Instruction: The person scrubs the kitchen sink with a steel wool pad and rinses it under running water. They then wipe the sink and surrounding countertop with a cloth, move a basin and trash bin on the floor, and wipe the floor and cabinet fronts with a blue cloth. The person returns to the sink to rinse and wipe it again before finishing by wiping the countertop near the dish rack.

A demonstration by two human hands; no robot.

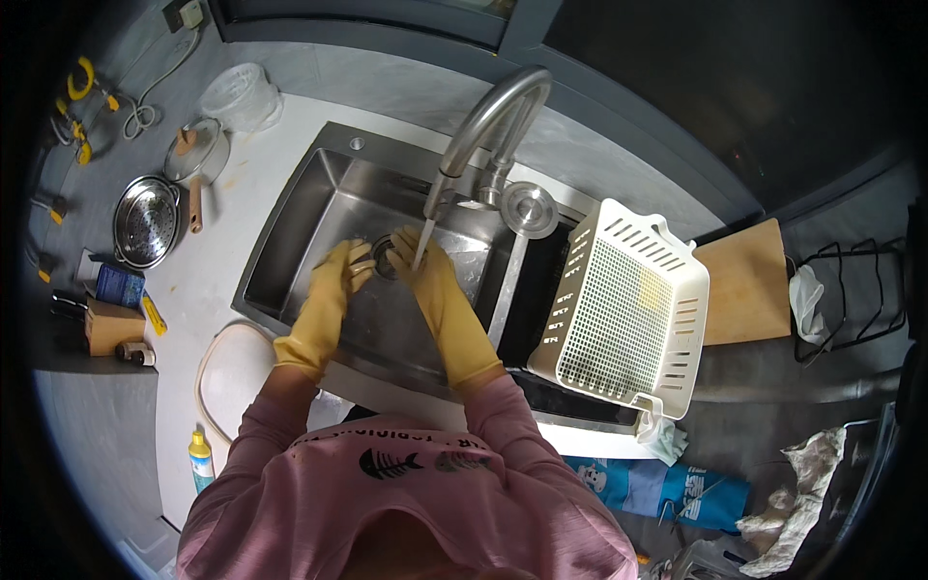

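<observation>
Both my hands wear yellow rubber gloves and are inside the stainless steel sink (406, 341). My left hand (344, 267) is to the left of the round drain (386, 257), its fingers apart and nothing seen in it. At the drain's right side is my right hand (420, 255), fingertips near its rim, under the stream of water (423, 243) from the curved metal faucet (496, 98). Whether that hand grips anything is hidden by its back and the water. A round metal strainer (530, 209) stands to the right of the faucet.
A white plastic drain basket (623, 304) covers part of the sink's right side. Beyond it leans a wooden board (747, 283). On the left counter are a lidded saucepan (206, 156), a steel colander (147, 221), a knife block (114, 328) and a yellow-capped bottle (200, 460).
</observation>
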